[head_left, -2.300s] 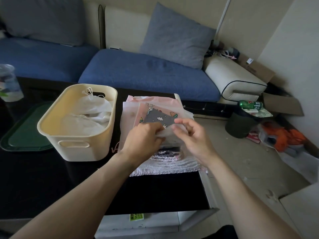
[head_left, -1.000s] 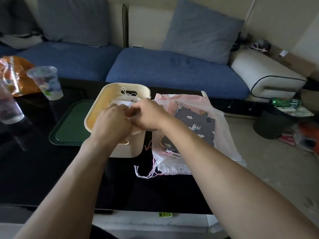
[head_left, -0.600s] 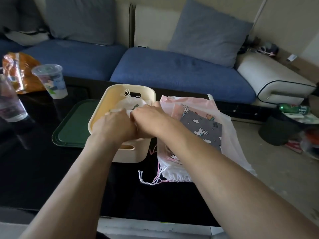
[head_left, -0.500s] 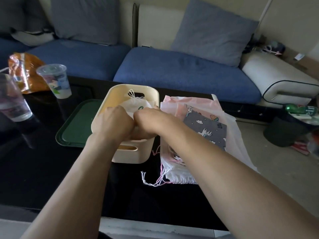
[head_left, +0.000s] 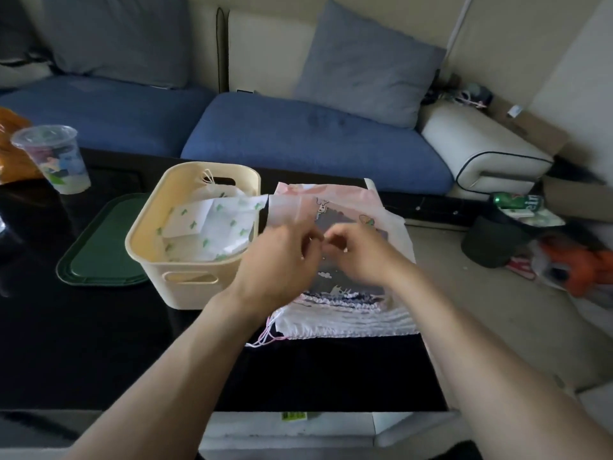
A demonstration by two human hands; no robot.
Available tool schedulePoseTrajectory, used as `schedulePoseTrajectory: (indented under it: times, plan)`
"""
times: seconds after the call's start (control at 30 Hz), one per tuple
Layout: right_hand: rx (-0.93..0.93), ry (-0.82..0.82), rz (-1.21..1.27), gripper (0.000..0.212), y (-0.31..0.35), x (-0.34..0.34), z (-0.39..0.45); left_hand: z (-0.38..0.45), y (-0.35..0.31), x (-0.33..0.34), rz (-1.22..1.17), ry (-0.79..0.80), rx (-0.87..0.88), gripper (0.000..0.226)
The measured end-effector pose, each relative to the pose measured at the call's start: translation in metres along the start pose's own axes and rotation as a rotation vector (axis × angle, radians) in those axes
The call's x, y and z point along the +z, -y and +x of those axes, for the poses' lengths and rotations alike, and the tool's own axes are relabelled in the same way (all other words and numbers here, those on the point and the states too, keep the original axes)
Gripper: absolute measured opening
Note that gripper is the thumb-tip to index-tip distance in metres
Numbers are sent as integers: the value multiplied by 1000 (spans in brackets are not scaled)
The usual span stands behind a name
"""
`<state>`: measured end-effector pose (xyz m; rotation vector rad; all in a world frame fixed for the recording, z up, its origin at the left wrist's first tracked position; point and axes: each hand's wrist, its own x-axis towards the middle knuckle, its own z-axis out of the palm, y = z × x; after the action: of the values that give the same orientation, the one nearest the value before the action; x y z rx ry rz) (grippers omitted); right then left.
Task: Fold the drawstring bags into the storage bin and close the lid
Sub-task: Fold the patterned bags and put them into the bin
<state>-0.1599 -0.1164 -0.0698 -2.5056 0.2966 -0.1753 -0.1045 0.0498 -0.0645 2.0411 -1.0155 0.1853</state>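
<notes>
Both hands sat over the stack of pink-and-white drawstring bags on the black tabletop. Left hand and right hand had fingers curled, close together; motion blur, so can't tell whether either grip held fabric. Cream plastic storage bin sat just left of the stack, holding folded white green-print bags. Green lid lay flat beside the bin.

The storage bin stands open-topped on the counter, folded bags inside below its rim. The green lid lies flat just left of it; a cup stands farther left. The bag pile lies just right of it.
</notes>
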Motion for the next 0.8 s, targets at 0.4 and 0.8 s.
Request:
schedulePoseTrajectory:
  times: [0.4, 0.8]
  plan:
    - [130, 223, 72, 15, -79, 7, -39, 4, 28, 55, 364, 688, -9, 24]
    - [176, -130, 344, 9, -88, -9, -49, 15, 35, 49, 135, 288, -28, 30]
